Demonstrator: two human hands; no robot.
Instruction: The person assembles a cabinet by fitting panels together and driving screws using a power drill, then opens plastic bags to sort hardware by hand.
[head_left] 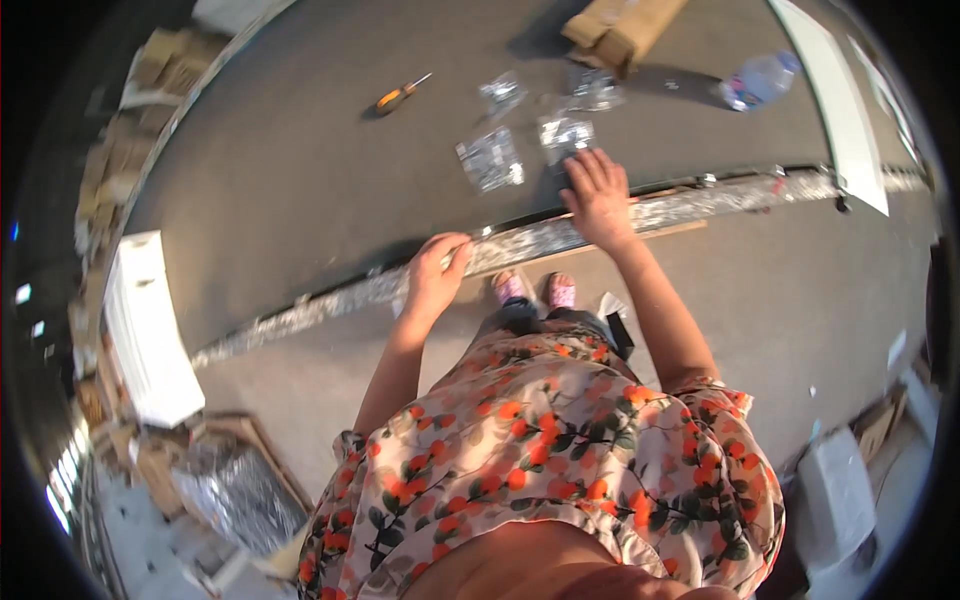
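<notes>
My right hand (600, 198) reaches over the near edge of a grey-brown tabletop (320, 150). Its outstretched fingers are at the near end of a clear plastic bag (566, 134) of small parts; whether they touch it I cannot tell. My left hand (440, 268) is at the table's silvery edge strip (545, 236), fingers curled in, and whatever they may hold is hidden. A small shiny metal piece (486, 232) shows on the edge beside it. Farther in lie more clear bags of small parts (491, 160) and an orange-handled screwdriver (396, 98).
At the far side lies a brown cardboard box (625, 35), with a clear plastic bottle (760, 82) to its right. White panels (150, 330) flank the tabletop. Cardboard stacks (110, 170) line the left. A plastic-wrapped bundle (245, 490) is at lower left, a white block (836, 495) at lower right.
</notes>
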